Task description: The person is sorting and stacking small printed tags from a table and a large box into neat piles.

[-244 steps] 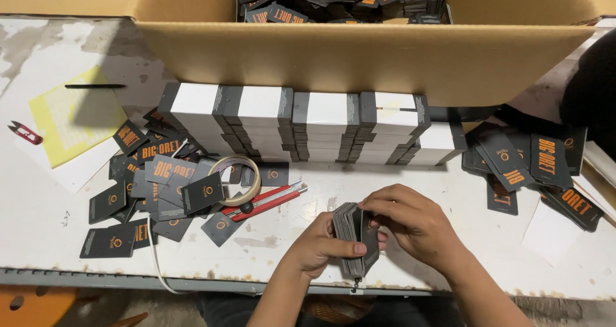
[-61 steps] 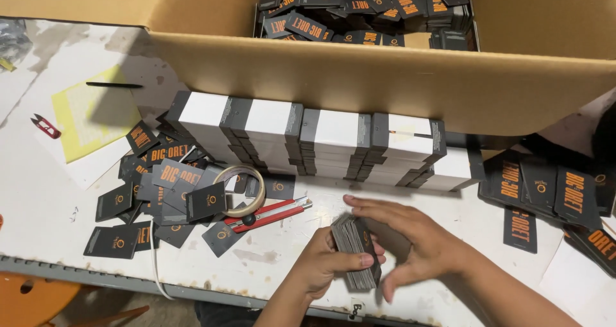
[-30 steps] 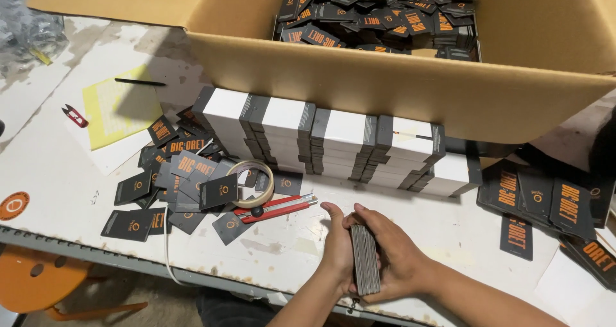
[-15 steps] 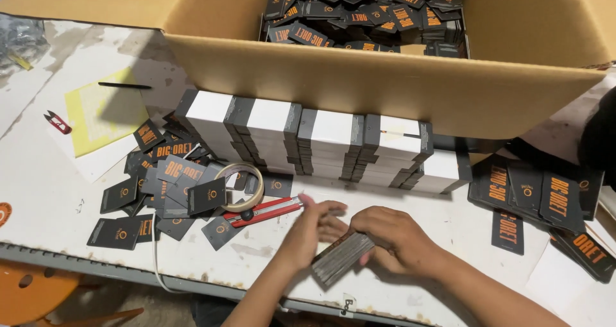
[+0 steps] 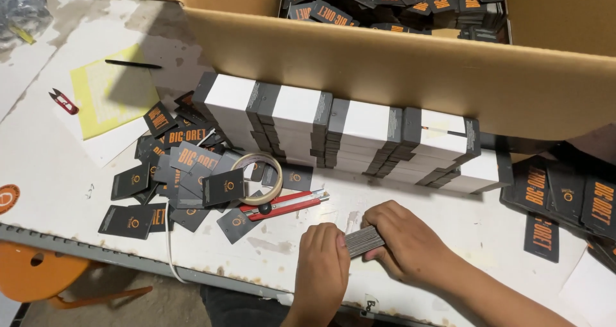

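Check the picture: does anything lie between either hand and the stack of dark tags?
Nothing visible does. The left hand and right hand both grip the stack of dark tags directly, on the white table.

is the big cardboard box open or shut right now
Open. The cardboard box shows no lid or flap across its top, and loose dark tags with orange print lie exposed inside it.

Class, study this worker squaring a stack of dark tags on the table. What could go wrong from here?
1. The stack of tags, pinched only between left hand and right hand, could slip and fan out.
2. The red utility knife lies close to the left hand; a careless reach might cause a cut.
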